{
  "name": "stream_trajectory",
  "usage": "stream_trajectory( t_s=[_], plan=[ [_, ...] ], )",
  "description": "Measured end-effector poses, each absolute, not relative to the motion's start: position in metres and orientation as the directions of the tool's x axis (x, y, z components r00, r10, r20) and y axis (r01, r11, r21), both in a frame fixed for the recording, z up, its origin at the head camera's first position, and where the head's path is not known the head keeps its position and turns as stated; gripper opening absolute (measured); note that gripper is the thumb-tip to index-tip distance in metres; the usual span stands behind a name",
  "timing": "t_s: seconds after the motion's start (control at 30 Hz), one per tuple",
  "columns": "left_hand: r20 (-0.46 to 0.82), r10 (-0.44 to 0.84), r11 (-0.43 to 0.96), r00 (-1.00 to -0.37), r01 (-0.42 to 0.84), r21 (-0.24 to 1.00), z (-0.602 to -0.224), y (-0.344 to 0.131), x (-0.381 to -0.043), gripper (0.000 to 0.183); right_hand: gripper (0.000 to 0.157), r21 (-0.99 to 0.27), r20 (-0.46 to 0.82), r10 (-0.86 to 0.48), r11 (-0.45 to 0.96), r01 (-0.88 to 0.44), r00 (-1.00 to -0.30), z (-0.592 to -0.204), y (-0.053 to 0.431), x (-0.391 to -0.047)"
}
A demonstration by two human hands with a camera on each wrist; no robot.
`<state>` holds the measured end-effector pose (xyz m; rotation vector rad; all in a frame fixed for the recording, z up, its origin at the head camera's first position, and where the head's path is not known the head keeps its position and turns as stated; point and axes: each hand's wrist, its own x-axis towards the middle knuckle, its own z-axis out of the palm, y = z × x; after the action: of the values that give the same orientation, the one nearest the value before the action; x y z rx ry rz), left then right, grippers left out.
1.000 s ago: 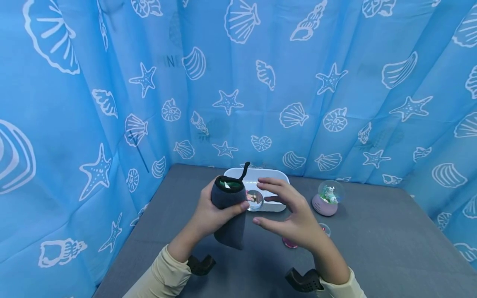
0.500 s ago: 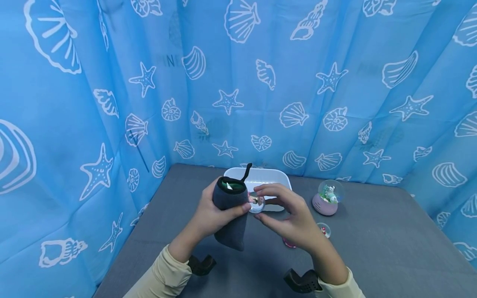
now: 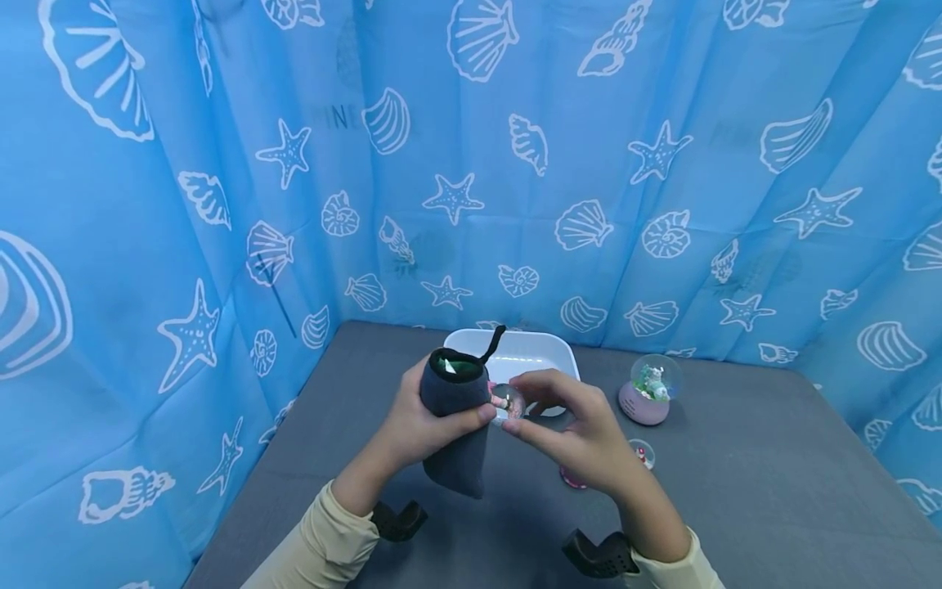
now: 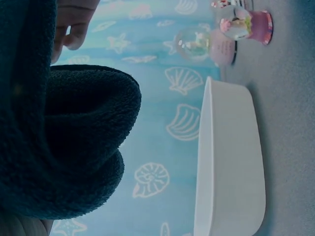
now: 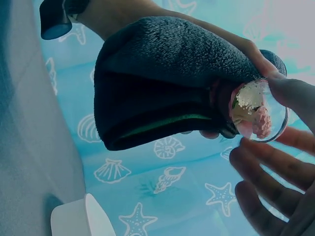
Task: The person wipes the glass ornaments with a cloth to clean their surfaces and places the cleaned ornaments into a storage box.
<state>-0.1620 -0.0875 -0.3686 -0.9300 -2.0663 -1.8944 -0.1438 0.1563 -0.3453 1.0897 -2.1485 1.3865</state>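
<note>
Watching from my station, I saw the left hand [image 3: 423, 421] wrapped around a dark grey fleece pouch with a green lining [image 3: 455, 417], held upright in the lower middle of the head view, above the grey desk [image 3: 736, 507]. Its grip was curled round the pouch, thumb pressed across the front. The pouch's black drawstring loop [image 3: 493, 343] stuck up from its open mouth.

The right hand [image 3: 581, 429] sat just to the right of the pouch. Its grip pinched a small clear glass snow globe with a pinkish figure inside [image 3: 508, 402], thumb and forefinger on the ball, the other fingers loosely spread. The globe touched the pouch's side near the left thumb; in the right wrist view it [image 5: 258, 110] lay against the fleece [image 5: 172, 78].

Behind the hands, a white oblong plastic tub [image 3: 540, 352] stood on the desk near the blue shell-printed curtain [image 3: 221, 164]. Right of centre stood a larger snow globe on a mauve base [image 3: 648, 391], and a smaller globe on a pink base [image 3: 639, 454] was partly hidden behind the right hand.
</note>
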Motion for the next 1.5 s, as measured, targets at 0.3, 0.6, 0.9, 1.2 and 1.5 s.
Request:
stream_trajectory(
  t_s=[0.3,0.6,0.9,1.2,1.5],
  plan=[
    [0.552,0.33,-0.021,-0.766,0.579,0.815,-0.37,-0.087,-0.163,0.048,0.033,-0.659,0.596,-0.394,0.257,-0.707,-0.7,-0.345,0.155,-0.142],
    [0.57,0.34,-0.054,-0.747,0.59,0.806,-0.369,-0.088,-0.164,0.047,0.038,-0.659,0.626,-0.357,0.232,-0.715,-0.693,-0.341,0.156,-0.138],
    [0.588,0.314,-0.049,-0.745,0.606,0.794,-0.369,-0.088,-0.164,0.051,0.041,-0.678,0.628,-0.316,0.227,-0.699,-0.712,-0.335,0.159,-0.134],
    [0.584,0.238,0.018,-0.776,0.604,0.796,-0.37,-0.094,-0.166,0.05,0.042,-0.645,0.673,-0.249,0.265,-0.717,-0.697,-0.331,0.168,-0.134],
    [0.613,0.206,0.019,-0.763,0.629,0.777,-0.366,-0.097,-0.166,0.051,0.044,-0.64,0.655,-0.252,0.316,-0.7,-0.713,-0.333,0.17,-0.139]
  ],
)
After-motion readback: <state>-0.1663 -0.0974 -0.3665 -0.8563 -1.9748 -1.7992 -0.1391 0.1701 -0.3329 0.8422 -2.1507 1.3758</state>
